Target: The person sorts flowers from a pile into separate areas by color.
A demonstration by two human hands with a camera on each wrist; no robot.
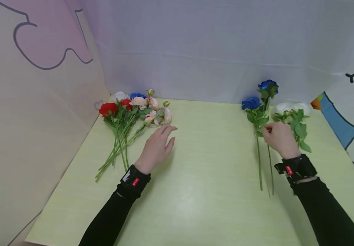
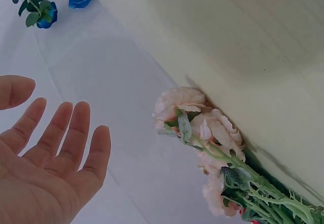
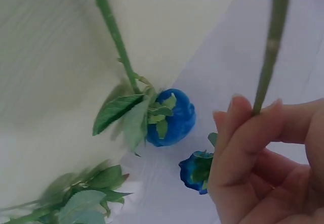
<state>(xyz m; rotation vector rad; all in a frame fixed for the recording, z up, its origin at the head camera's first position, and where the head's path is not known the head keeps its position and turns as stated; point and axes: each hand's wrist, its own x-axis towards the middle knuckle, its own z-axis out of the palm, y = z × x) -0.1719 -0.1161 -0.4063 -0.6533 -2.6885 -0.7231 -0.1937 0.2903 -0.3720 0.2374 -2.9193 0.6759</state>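
Note:
My right hand [image 1: 280, 139] pinches the green stem [image 3: 273, 47] of a blue rose [image 1: 268, 87] between thumb and fingertips. Its bloom points toward the back wall, partly hidden behind the fingers in the right wrist view. Just left of it a second blue rose [image 1: 251, 103] lies on the table, stem toward the front. White flowers [image 1: 290, 108] with green leaves lie beyond the right hand, partly covered by it. My left hand [image 1: 155, 149] hovers with fingers spread and holds nothing. Nearest to it are pale pink flowers [image 1: 166, 115] in a mixed bunch.
The bunch at the back left also has red roses [image 1: 108, 108], a white bloom [image 1: 120, 96] and a blue bloom [image 1: 138, 96], their stems crossing toward the front. A pale wooden table [image 1: 204, 177] lies under everything. A white cloth [image 1: 195, 68] hangs behind it.

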